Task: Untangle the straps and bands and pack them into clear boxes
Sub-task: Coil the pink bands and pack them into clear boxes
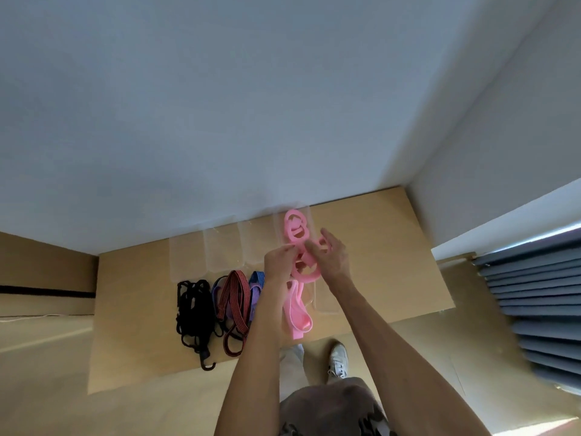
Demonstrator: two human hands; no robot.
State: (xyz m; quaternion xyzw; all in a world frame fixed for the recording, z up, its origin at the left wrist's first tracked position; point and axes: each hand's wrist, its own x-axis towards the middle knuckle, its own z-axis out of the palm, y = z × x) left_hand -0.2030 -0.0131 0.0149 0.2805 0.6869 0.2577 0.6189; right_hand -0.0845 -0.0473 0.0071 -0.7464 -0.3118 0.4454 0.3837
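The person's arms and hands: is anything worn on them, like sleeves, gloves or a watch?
Nothing that shows: both forearms are bare to the frame's bottom edge, with no sleeves. The left hand and right hand wear no gloves; no watch or ring is visible.

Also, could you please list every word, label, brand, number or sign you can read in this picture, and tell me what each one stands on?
None: no legible text appears anywhere in the head view.
Pink bands, held by the left hand and right hand: no print visible.
Clear boxes: no labels visible.
Black cords and red striped strap: woven pattern only, no lettering.
White shoe: any marking is too blurred to read.
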